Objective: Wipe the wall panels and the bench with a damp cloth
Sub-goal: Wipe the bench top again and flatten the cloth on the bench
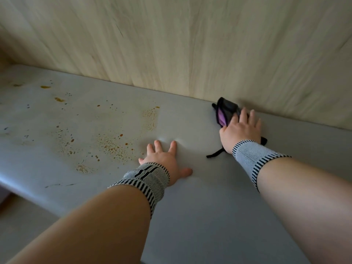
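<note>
A grey padded bench (190,206) runs across the view below a pale wood-grain wall panel (171,44). My right hand (242,128) lies flat, fingers straight, pressing a black and purple cloth (224,111) onto the bench close to where it meets the wall. Part of the cloth sticks out beyond my fingertips, and a dark strip of it trails out by my wrist. My left hand (165,159) rests flat on the bench with spread fingers, denting the padding, and holds nothing.
Orange-brown spatter stains (112,143) and a few dark marks cover the bench's left half. The bench's front edge (28,191) drops to a pale floor at the lower left. Both wrists wear striped knit bands.
</note>
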